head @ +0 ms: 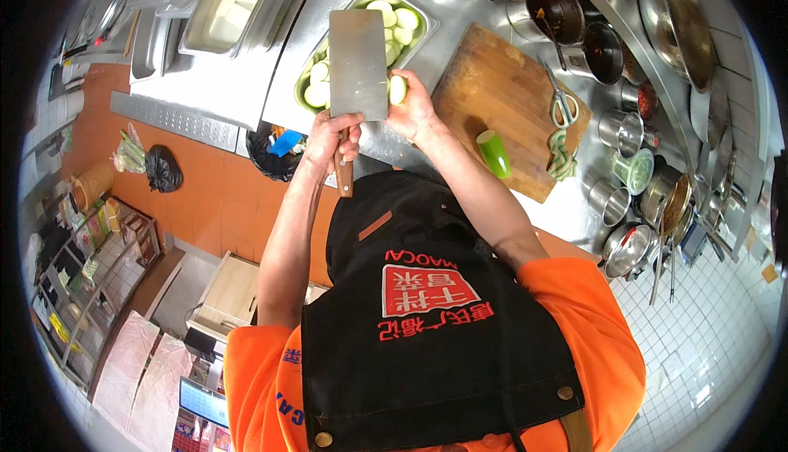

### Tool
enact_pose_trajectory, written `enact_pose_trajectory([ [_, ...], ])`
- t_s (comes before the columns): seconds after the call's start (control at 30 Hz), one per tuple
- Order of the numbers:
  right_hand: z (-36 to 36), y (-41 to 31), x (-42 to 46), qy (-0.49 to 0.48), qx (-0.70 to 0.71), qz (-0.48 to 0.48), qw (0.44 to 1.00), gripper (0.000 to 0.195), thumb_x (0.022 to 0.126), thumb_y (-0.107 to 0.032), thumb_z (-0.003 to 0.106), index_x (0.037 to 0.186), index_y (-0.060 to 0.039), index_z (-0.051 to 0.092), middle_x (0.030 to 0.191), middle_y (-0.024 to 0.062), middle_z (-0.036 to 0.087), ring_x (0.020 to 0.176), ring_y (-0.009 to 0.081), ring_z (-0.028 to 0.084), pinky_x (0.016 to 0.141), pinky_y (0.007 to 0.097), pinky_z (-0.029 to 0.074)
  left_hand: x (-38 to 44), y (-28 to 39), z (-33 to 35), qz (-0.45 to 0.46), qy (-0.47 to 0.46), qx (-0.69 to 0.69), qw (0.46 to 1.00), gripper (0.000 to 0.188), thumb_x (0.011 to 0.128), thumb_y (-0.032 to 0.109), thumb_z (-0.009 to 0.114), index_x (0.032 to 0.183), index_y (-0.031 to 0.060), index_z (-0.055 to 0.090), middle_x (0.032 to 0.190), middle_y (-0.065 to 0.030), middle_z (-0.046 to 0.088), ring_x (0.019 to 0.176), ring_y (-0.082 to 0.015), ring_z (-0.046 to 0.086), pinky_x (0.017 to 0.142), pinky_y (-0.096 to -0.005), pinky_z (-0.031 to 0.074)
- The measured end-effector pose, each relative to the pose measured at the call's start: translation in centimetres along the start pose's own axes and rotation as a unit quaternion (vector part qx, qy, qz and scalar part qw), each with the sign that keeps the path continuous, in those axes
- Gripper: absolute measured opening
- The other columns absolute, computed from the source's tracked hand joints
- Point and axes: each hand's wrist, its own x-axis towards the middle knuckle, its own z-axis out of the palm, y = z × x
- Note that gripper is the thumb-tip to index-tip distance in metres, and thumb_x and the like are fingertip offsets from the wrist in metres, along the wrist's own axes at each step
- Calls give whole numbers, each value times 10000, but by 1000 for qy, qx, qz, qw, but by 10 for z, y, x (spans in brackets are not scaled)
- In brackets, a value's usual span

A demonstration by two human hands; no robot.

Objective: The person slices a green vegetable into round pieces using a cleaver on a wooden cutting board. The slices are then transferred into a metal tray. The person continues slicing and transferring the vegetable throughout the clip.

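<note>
My left hand (332,141) grips the wooden handle of a broad cleaver (358,64), its blade pointing away from me. Beside the blade's right edge, my right hand (416,110) holds a pale green squash slice (398,89); whether more slices are in its grasp is hidden. Beneath the blade lies a rectangular steel pan (425,21) with several round squash slices (406,19), partly covered from view. To the right, a cut length of green squash (494,155) rests on a wooden cutting board (511,83).
Kitchen scissors (563,110) and a crumpled green-striped cloth (561,155) lie at the board's right side. Several steel pots with dark sauces (554,9) line the counter beyond. A deep steel tray (231,9) is at upper left. Below the counter edge hangs a black bag (265,153).
</note>
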Motion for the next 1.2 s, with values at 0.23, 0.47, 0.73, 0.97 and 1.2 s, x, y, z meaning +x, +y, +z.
enact_pose_trajectory([
  [0.23,6,10,12,-22,-23,40,999,437,917,-345,474,1262,-81,515,1225,124,581,1126,291,557,1021,490,407,11,15,-11,-11,14,16,1000,127,867,75,591,813,-24,533,586,-68,511,369,-102,368,333,-265,327],
  [0.47,0,5,14,-49,-43,22,998,448,876,-293,542,1276,-95,500,1228,105,576,1144,277,538,1001,513,397,20,29,-10,-22,-5,23,999,120,869,84,595,825,-3,525,588,-55,509,380,-98,377,338,-259,327],
  [0.73,-21,-15,25,-42,-123,20,991,287,912,-243,569,1156,-96,602,1126,65,638,1055,223,595,881,417,478,-3,48,-10,56,85,88,991,126,875,74,570,806,-17,517,560,-70,499,356,-125,380,324,-279,335],
  [0.97,25,-18,34,109,-559,-149,808,453,959,-385,576,1270,-56,590,1261,86,609,1158,165,547,999,318,416,-36,40,-25,90,117,121,982,212,893,96,532,718,-24,528,516,-63,462,342,-123,362,311,-264,332],
  [1.2,-41,-180,18,356,-452,-337,745,346,922,-110,551,1263,-65,591,1229,104,636,1049,209,615,936,320,483,-56,6,-39,60,134,100,984,173,862,69,516,712,-17,521,529,-65,479,339,-130,385,300,-274,348],
])
